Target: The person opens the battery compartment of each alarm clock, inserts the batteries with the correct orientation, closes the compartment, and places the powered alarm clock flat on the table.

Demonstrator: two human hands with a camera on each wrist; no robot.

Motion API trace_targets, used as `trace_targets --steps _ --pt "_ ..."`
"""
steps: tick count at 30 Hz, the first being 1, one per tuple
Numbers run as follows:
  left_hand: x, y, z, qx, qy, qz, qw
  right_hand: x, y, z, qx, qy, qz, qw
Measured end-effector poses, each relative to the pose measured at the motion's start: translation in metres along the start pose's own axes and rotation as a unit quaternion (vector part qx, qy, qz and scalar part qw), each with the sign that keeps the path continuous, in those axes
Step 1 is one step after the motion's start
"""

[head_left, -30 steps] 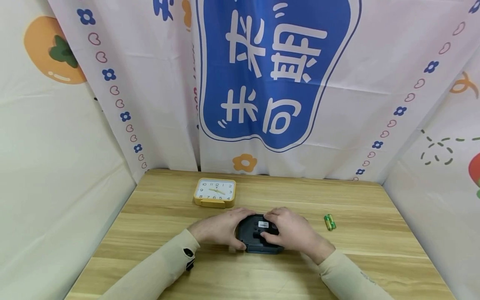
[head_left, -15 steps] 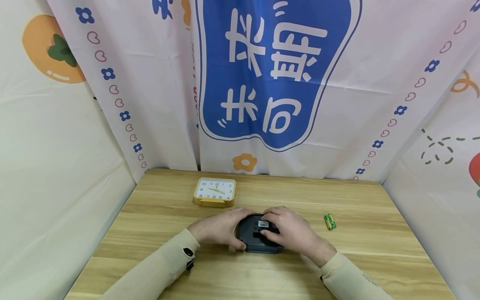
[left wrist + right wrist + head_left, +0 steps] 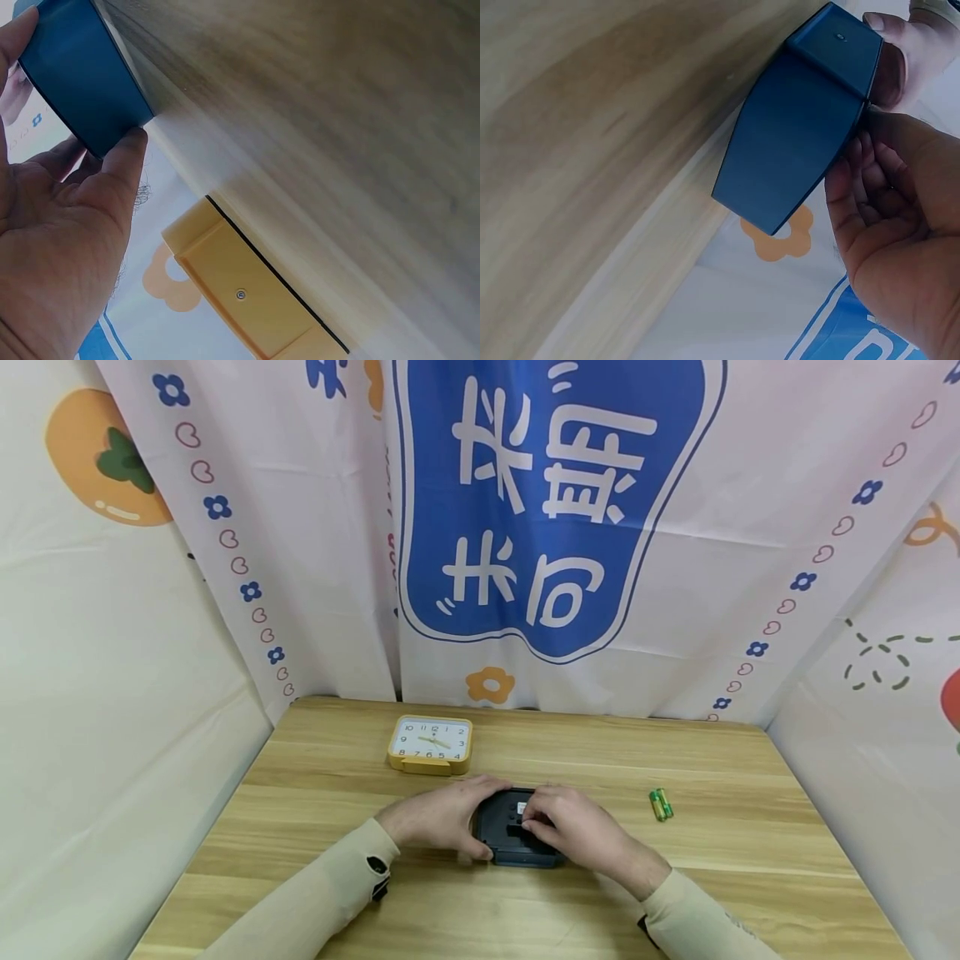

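Observation:
A dark blue clock (image 3: pixel 525 861) lies on its face with its black back (image 3: pixel 497 817) upward. My left hand (image 3: pixel 450 818) holds it by the left side, fingers at the far corner and thumb at the near one. In the left wrist view, that hand (image 3: pixel 67 217) spans the blue casing (image 3: pixel 86 82). My right hand (image 3: pixel 581 831) is over the right half of the back, thumb and curled fingers pinching at a small raised black part (image 3: pixel 514 830). The right wrist view shows this hand (image 3: pixel 900 202) against the back, its fingertips partly hidden by the casing (image 3: pixel 791 135).
A yellow clock (image 3: pixel 432 745) lies face up behind my left hand. Two green-and-gold batteries (image 3: pixel 661 805) lie side by side to the right. The wooden table (image 3: pixel 337 735) ends at a printed cloth (image 3: pixel 337 610) at the back, with cloth on both sides.
My right hand's fingers have drawn in from the clock's far edge and curled toward the thumb at the raised part, partly covering the white label. My left hand keeps its hold.

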State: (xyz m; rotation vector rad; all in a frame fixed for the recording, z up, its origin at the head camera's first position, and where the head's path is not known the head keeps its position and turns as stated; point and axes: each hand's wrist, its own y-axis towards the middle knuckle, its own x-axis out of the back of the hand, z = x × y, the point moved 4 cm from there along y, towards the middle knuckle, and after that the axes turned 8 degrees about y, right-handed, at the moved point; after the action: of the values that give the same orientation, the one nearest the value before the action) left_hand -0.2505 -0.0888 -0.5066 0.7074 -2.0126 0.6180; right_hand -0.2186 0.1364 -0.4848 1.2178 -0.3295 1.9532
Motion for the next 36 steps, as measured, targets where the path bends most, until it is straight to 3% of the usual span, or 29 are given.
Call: trace_targets --steps 7,19,36 --pt "0.0 0.0 0.0 -0.001 0.001 0.0 1.0 0.008 -0.001 0.001 -0.025 0.02 0.008 0.999" --pt "-0.001 0.0 0.0 0.001 0.002 -0.001 1.0 0.037 -0.002 -0.012 -0.067 0.023 -0.025 0.997" --pt "-0.001 -0.001 0.0 0.011 0.002 -0.002 0.9999 0.06 -0.003 -0.057 -0.105 0.021 -0.07 0.992"
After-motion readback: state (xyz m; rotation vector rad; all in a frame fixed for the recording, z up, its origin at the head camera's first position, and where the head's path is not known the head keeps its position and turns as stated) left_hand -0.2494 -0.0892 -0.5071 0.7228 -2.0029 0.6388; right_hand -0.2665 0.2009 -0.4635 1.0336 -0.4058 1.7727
